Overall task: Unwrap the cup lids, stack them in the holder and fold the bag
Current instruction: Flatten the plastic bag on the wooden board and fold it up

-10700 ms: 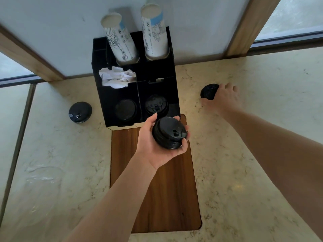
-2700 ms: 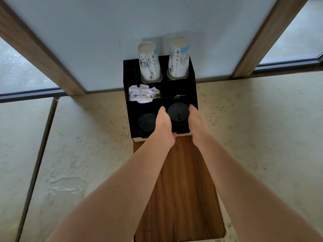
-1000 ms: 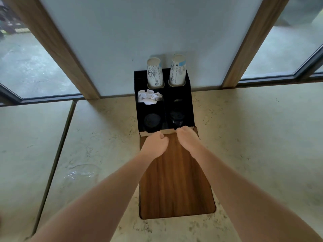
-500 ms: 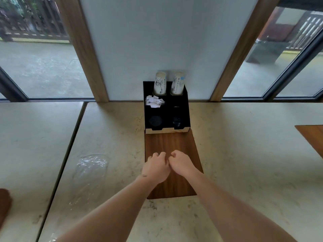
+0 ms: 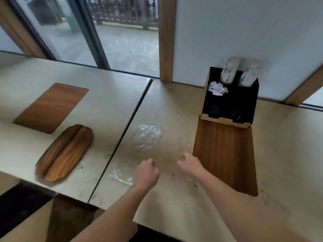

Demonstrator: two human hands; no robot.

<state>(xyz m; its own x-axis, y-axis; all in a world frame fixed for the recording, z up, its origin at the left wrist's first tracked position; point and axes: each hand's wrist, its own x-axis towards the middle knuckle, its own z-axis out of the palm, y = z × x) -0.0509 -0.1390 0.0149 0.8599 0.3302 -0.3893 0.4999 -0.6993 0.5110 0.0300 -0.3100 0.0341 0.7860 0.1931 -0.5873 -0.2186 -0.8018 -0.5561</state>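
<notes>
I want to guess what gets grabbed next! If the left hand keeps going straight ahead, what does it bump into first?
Most likely the clear plastic bag lying on the counter, just beyond the left hand. Depth is hard to judge.

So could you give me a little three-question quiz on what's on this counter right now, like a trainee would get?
1. True or false: the clear plastic bag lies flat on the counter, held by neither hand.
2. Which sits in the black holder beside the paper cups? A) crumpled white paper B) a spoon C) a bottle
3. Fill in: the left hand and right hand hover over the counter between the bag and the ___ inlay.

Key: 1 true; 2 A; 3 wooden.
</notes>
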